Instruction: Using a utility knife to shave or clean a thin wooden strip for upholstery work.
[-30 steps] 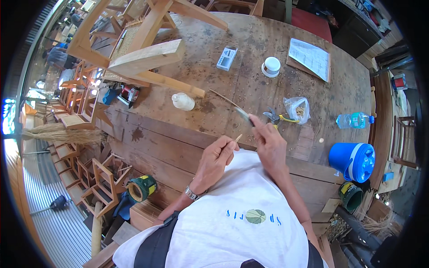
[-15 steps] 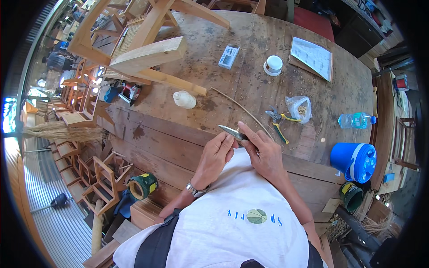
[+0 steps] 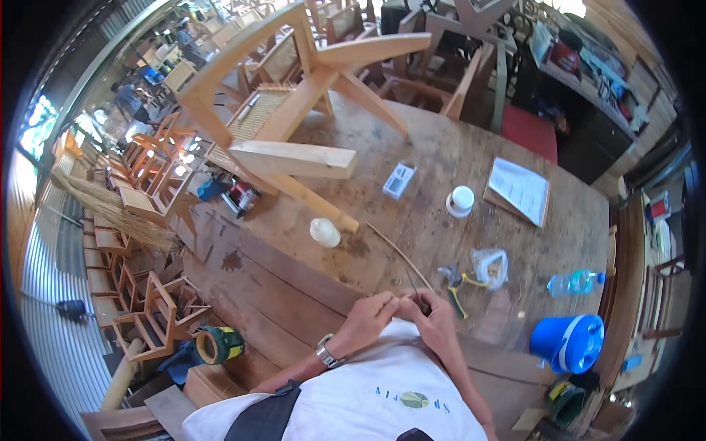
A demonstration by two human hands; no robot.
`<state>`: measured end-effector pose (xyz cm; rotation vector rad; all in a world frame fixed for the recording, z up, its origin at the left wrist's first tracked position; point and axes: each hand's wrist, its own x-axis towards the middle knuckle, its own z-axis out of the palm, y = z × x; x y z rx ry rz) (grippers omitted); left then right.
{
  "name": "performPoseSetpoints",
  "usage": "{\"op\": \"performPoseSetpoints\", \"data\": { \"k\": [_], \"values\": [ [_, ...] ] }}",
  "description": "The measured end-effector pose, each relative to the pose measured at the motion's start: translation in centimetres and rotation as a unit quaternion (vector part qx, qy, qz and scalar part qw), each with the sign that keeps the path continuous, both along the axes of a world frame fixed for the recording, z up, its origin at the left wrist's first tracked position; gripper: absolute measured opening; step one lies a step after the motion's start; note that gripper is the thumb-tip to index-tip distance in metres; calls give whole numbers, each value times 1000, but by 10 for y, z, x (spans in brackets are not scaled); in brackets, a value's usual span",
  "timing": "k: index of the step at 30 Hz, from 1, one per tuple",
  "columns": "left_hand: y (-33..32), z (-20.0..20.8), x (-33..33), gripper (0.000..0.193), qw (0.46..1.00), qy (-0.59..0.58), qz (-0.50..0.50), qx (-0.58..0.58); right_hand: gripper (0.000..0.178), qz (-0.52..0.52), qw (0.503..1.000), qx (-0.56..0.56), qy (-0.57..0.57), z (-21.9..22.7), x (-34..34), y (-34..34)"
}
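Note:
Close together in front of my white shirt, both hands are at the near edge of the wooden table (image 3: 353, 264). My right hand (image 3: 435, 317) is closed round a knife (image 3: 413, 283), its thin blade pointing up and away from me. My left hand (image 3: 368, 321), with a watch on the wrist, pinches its fingers against the right hand; whatever they hold is too small to make out. Just beyond the hands lies a thin cane strip (image 3: 397, 252). To their right are pruning shears (image 3: 451, 278) with yellow-green handles, beside a clear plastic bag (image 3: 491, 267) of small pieces.
An unfinished wooden chair (image 3: 294, 158) with a woven seat lies tipped on the table's left. Around it are a white bottle (image 3: 324, 233), a small box (image 3: 399, 181), a white tub (image 3: 461, 200) and a clipboard (image 3: 517, 191). A water bottle (image 3: 573, 284) and blue bucket (image 3: 562, 342) stand right.
The view has tilted up, showing more of the workshop. The knife blade has turned from pointing left to pointing away, and my left fingers have come off it toward the right hand.

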<state>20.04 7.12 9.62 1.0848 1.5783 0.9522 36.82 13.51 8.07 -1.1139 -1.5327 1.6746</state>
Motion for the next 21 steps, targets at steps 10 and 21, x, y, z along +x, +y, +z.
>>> {"op": "performPoseSetpoints", "data": {
  "k": [10,21],
  "values": [
    [-1,8,1,26,992,113,-13,55,15,-74,974,-179,120,1,11,8],
    [5,12,-31,17,987,146,-24,61,13,-214,944,-173,184,-20,29,23]
  ]
}}
